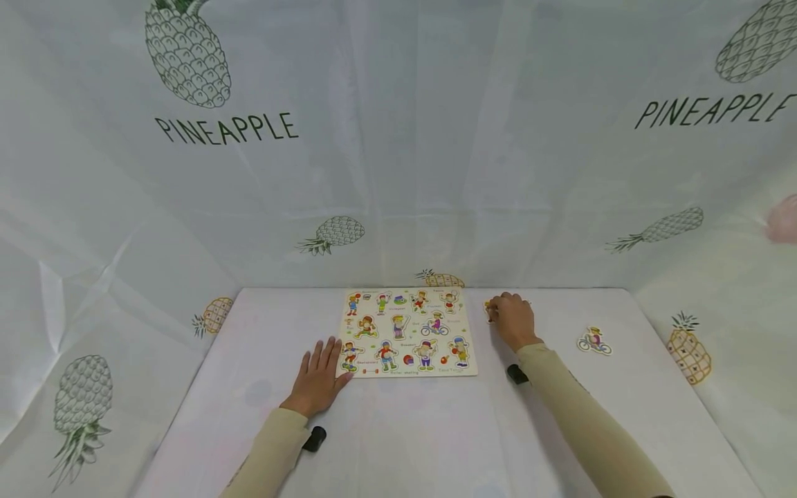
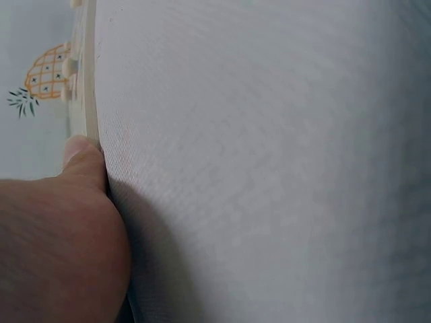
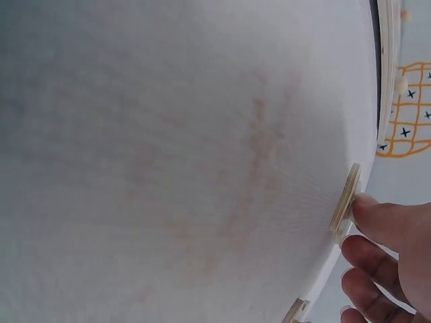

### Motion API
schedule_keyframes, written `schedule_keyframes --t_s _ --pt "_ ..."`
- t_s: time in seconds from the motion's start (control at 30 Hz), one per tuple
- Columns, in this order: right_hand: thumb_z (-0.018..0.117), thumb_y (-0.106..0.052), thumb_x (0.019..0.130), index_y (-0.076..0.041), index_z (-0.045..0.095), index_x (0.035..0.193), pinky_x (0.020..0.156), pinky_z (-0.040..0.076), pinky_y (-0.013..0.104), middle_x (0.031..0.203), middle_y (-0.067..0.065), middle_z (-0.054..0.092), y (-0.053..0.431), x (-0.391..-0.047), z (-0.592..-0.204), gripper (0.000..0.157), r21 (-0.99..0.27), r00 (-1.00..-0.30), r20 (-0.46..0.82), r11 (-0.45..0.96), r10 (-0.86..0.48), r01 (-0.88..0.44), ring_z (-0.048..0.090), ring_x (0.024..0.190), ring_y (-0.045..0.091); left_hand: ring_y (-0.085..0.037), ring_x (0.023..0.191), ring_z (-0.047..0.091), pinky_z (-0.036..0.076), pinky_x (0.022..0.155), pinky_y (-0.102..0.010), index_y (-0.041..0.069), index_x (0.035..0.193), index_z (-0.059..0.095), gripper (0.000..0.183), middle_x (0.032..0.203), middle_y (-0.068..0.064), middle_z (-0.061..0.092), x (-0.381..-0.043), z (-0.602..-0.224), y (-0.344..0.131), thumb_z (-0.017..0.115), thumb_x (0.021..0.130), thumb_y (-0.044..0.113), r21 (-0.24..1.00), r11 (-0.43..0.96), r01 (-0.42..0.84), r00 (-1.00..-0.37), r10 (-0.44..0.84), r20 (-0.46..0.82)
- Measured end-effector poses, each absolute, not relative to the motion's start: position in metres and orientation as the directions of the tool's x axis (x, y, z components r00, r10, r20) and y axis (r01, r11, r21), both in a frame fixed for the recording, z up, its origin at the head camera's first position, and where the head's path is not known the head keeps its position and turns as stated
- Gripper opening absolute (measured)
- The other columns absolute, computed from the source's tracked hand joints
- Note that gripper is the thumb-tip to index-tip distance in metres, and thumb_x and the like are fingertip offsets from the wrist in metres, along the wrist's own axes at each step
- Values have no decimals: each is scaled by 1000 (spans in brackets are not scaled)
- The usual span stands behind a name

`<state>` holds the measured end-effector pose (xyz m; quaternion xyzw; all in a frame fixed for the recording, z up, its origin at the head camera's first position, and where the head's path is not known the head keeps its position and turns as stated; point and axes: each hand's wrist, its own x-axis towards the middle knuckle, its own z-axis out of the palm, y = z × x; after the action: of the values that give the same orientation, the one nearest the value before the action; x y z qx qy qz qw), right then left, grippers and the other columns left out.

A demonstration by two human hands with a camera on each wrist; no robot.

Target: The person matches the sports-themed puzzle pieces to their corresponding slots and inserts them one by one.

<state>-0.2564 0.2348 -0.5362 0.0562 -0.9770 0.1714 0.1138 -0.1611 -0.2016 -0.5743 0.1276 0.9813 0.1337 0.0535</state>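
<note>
A wooden knob puzzle board (image 1: 407,346) printed with sports figures lies at the far middle of the table. My left hand (image 1: 317,379) rests at its lower left corner with fingers spread along the side. In the left wrist view, the left thumb (image 2: 84,158) touches the board's edge. Just right of the board, my right hand (image 1: 513,319) pinches a small wooden puzzle piece (image 3: 345,200); it stands tilted by the thumb in the right wrist view. Most of its picture is hidden by the fingers. A bicycle-rider piece (image 1: 594,341) lies farther right.
A white cloth covers the table (image 1: 405,436). Behind it hangs a pale curtain (image 1: 423,159) with pineapple prints, which also runs down both sides. Dark straps or devices (image 1: 315,438) sit at both wrists.
</note>
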Motion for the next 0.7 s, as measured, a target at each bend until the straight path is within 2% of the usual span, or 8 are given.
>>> schedule_keyframes --t_s 0.2,0.57,0.7 --pt "80 -2 92 4 78 100 84 55 56 95 18 72 232 -259 -537 10 -314 -971 231 940 -63 -135 66 91 39 -51 159 15 14 127 -68 -6 164 24 81 173 -27 20 -160 -573 -201 57 108 41 281 931 232 -962 263 -75" --pt "81 0 91 7 77 97 76 58 51 90 19 71 231 -262 -541 10 -299 -963 260 942 -70 -149 66 86 37 -51 159 14 14 126 -68 -7 164 24 81 172 -27 20 -159 -570 -201 58 108 40 287 930 230 -963 261 -73" --pt "81 0 91 7 77 99 80 57 52 92 19 71 232 -262 -543 11 -300 -963 262 943 -66 -146 66 87 37 -52 159 15 14 126 -68 -7 164 24 81 172 -28 21 -160 -572 -201 59 107 40 288 928 236 -962 265 -67"
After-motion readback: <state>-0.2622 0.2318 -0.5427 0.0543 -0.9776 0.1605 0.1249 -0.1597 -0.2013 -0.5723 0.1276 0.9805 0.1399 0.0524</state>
